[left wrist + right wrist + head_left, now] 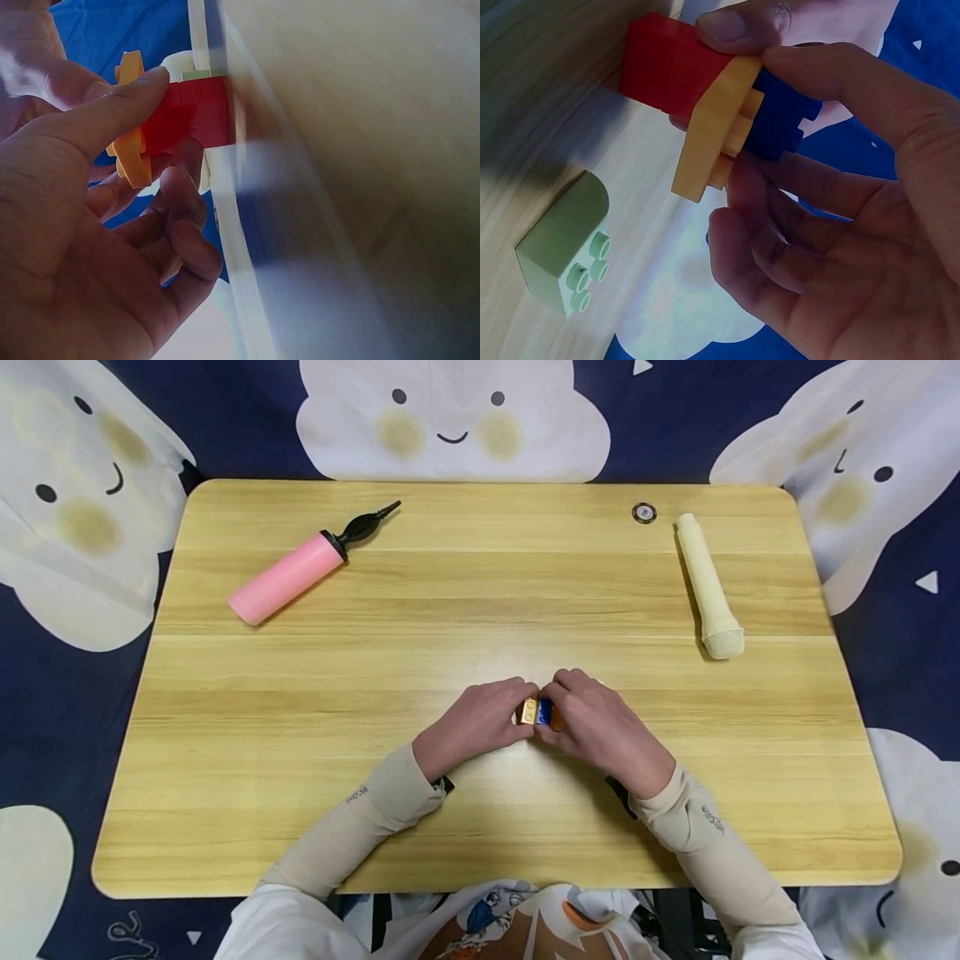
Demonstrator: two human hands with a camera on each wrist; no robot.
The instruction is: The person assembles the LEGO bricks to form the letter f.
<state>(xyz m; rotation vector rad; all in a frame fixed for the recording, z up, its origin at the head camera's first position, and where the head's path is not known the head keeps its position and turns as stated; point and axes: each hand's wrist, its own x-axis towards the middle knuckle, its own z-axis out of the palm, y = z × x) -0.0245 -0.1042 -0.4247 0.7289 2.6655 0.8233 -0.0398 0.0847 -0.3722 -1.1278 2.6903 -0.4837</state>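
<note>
My left hand (480,718) grips a red building block (196,112) joined to a yellow-orange block (133,154), its thumb laid across both. From the other side my right hand (596,727) pinches a blue block (780,116) between thumb and fingers. The blue block sits against the studded face of the yellow-orange one; whether it is fully joined I cannot tell. On the tabletop near the hands, a pale green block (566,240) with a rounded end and several studs lies in the right wrist view.
A pink hand pump (288,578) with a black nozzle lies at the back left of the wooden table (375,668). Toward the back right are a cream microphone-shaped object (708,589) and a small round black-and-white disc (644,512).
</note>
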